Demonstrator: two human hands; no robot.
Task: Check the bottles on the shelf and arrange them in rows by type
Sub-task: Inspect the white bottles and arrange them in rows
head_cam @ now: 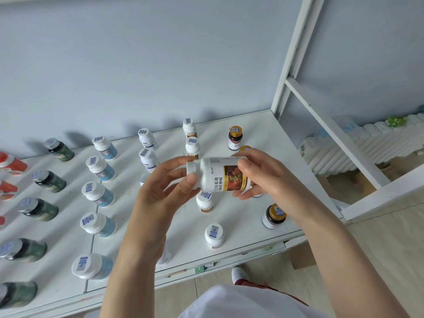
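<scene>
Fingers: those of the left hand [160, 191] are pinched around the white cap end, thumb in front; those of the right hand [259, 173] are wrapped around the base of the held bottle [220, 174].
Held bottle: carried on its side in the air above the shelf [263, 138], cap to the left, label turned up toward the camera.
Look: white plastic body and white cap, with a label showing a dark red picture, a gold band and printed characters.
Step in hand: judged to be label checking before placement.
Doing it well: the label should be read fully and matched against the white-capped bottles [192, 148] with brown labels standing just behind, whose row it seems to belong to.
Placement: it should be set down upright in a gap of that row, with neighbours left undisturbed.
Neighbouring rows: blue-labelled bottles [98, 193] and dark green bottles [48, 181] are lined up to the left; gold-capped bottles [235, 137] stand to the right.
</scene>
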